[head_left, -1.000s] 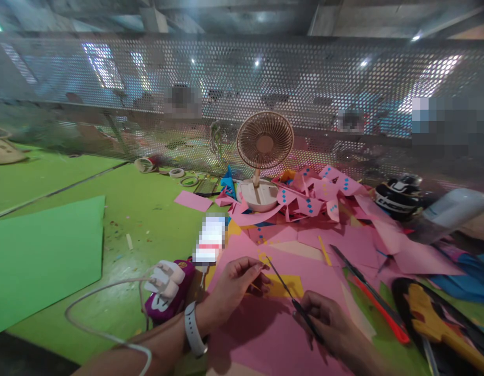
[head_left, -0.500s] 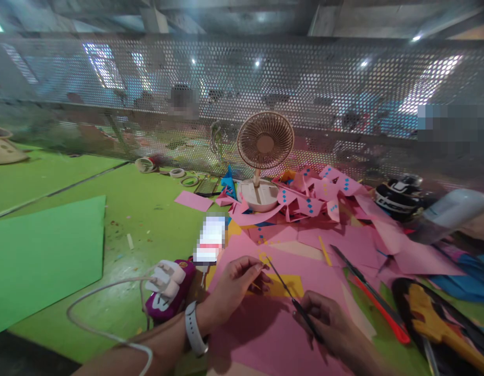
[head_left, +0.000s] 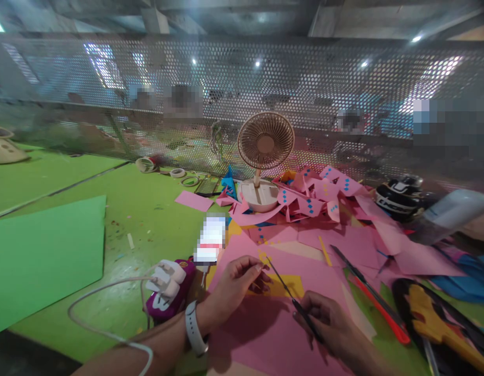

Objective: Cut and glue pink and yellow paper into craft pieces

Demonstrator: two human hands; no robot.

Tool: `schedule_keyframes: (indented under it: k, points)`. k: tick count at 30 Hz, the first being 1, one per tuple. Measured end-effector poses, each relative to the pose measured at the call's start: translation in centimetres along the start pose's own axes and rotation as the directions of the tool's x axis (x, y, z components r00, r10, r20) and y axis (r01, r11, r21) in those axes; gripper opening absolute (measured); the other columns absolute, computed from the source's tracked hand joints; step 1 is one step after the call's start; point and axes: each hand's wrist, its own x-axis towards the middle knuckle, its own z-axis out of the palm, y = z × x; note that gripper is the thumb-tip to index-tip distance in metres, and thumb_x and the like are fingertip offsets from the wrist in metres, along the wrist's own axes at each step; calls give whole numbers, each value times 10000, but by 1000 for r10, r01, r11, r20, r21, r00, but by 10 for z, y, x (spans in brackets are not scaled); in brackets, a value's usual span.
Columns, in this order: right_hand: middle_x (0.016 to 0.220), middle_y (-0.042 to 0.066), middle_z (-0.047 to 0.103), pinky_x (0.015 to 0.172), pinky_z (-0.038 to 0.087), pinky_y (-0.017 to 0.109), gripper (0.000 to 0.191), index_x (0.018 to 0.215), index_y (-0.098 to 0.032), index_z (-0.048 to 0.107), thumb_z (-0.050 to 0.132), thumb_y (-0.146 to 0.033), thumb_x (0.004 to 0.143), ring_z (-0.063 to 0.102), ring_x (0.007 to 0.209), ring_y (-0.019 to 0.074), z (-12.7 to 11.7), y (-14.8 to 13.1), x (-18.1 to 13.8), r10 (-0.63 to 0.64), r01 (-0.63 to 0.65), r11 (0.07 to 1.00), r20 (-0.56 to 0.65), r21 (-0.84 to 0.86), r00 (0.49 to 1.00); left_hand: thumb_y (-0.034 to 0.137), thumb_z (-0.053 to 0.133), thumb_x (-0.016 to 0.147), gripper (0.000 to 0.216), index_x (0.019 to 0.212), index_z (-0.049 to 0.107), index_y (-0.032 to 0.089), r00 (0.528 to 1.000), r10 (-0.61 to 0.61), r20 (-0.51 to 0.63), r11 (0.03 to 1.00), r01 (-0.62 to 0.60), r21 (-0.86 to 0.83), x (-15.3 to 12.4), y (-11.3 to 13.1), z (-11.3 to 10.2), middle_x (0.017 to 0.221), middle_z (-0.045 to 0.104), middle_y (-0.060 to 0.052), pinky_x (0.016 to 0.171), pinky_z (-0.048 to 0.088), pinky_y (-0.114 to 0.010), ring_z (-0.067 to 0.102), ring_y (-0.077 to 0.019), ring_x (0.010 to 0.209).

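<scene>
My right hand (head_left: 330, 316) grips a pair of slim scissors (head_left: 300, 310), seen nearly edge-on, with black handles and thin metal blades pointing up and left. To the left, my left hand (head_left: 242, 282) pinches thumb and forefinger together close to the blade tips. Whatever is between those fingers is too small to make out. Both hands are over a large pink sheet (head_left: 249, 334), on which a yellow paper strip (head_left: 294, 285) lies. Small yellow bits (head_left: 265, 256) show just beyond the blade tips.
A red cutter knife (head_left: 377, 300) and a yellow glue gun (head_left: 433, 318) lie at right. Pink scraps (head_left: 316, 190) pile around a fan (head_left: 265, 141). Left are a phone (head_left: 211, 237), a purple power strip (head_left: 169, 292) with a white cable (head_left: 93, 326), and green sheets (head_left: 49, 256).
</scene>
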Motion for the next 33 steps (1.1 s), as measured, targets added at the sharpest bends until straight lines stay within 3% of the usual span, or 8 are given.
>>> schedule_keyframes:
  k: [5, 11, 28, 33]
  points:
    - [497, -66, 498, 322, 258, 157, 472, 717, -182, 455, 563, -641, 690, 358, 348, 38, 0, -1, -1, 50, -49, 998, 15, -36, 999, 358, 590, 788, 219, 791, 602, 139, 1000, 5, -10, 1000, -5, 29, 0, 1, 0, 717, 666, -41, 583, 454, -241, 602, -128, 610]
    - [491, -68, 470, 372, 284, 159, 478, 673, -182, 445, 591, -637, 667, 391, 400, 42, 2, 4, 3, -9, 9, 1000, -23, 7, 1000, 373, 599, 775, 236, 785, 596, 138, 1000, 1, -14, 1000, -1, 29, 0, 2, 1, 710, 666, -45, 581, 456, -246, 599, -130, 604]
    - [466, -76, 479, 293, 230, 157, 519, 665, -188, 441, 601, -679, 616, 315, 302, 17, 3, 10, 6, 29, -28, 999, -45, 27, 999, 381, 580, 799, 241, 815, 591, 140, 1000, 13, 10, 999, -13, 40, -1, 0, -1, 730, 663, -49, 589, 465, -245, 606, -131, 620]
    - [482, -66, 514, 311, 251, 151, 481, 700, -187, 428, 574, -644, 676, 333, 314, 25, 1, 5, 2, 46, -47, 998, 27, 42, 999, 374, 588, 796, 237, 826, 592, 139, 999, 30, -12, 999, -29, 26, -1, 1, -1, 710, 647, -36, 595, 462, -237, 591, -115, 605]
